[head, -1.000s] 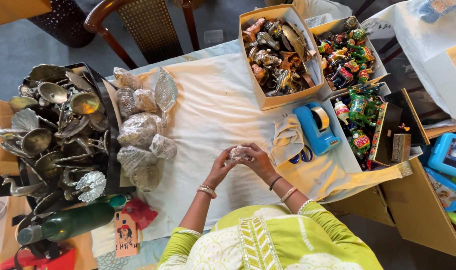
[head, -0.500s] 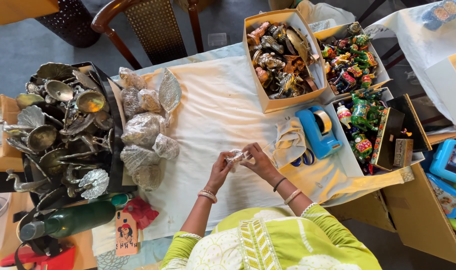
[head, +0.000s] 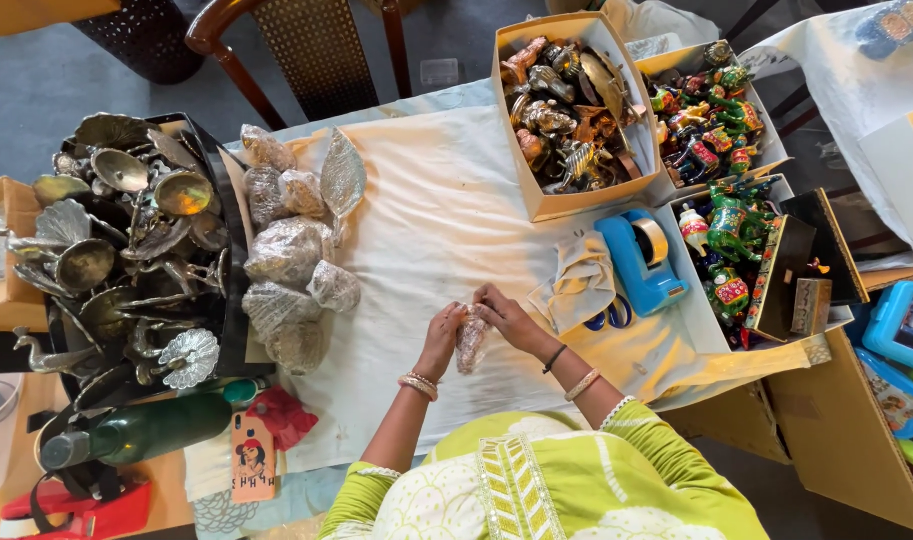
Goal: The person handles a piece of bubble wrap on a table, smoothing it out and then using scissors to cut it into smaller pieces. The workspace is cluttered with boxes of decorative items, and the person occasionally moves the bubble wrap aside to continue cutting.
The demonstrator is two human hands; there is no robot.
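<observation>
Over a white cloth (head: 426, 230), the left hand (head: 441, 335) and right hand (head: 506, 318) both grip a small plastic-wrapped item (head: 470, 340), steadying it between them. Wrapped pieces (head: 286, 250) lie grouped beside a tray of metal dishes (head: 126, 240), apparently sorted

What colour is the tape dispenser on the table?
The tape dispenser is light blue; the head view shows it best.

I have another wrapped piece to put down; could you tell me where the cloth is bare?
Bare white cloth lies between the wrapped bundles and the box of figurines. Crowded: the metalware tray, and beside the tape dispenser.
</observation>
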